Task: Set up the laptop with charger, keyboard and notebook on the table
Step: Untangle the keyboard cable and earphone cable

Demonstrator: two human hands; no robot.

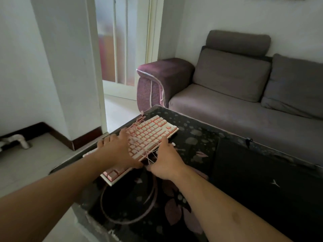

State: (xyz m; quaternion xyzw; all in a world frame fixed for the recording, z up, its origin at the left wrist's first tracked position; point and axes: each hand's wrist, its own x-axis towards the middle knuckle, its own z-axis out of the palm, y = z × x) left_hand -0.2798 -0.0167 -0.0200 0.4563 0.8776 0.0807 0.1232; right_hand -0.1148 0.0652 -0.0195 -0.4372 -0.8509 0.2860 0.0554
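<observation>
Your left hand [118, 151] lies flat, fingers spread, on the pink keyboard [148, 137]. Your right hand [166, 161] pinches the keyboard's near edge and tangled cord [129, 205]. Right of that grip, closed laptop [262, 173] on table [195, 137].

Glossy, glass-like table [195, 135] top, matt plastic keyboard [150, 131], matt black laptop [253, 172] lid, perhaps metal

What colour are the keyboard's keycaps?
Pale pink to white keycaps with a pinkish-orange glow between them on the keyboard, seen in the head view.
</observation>
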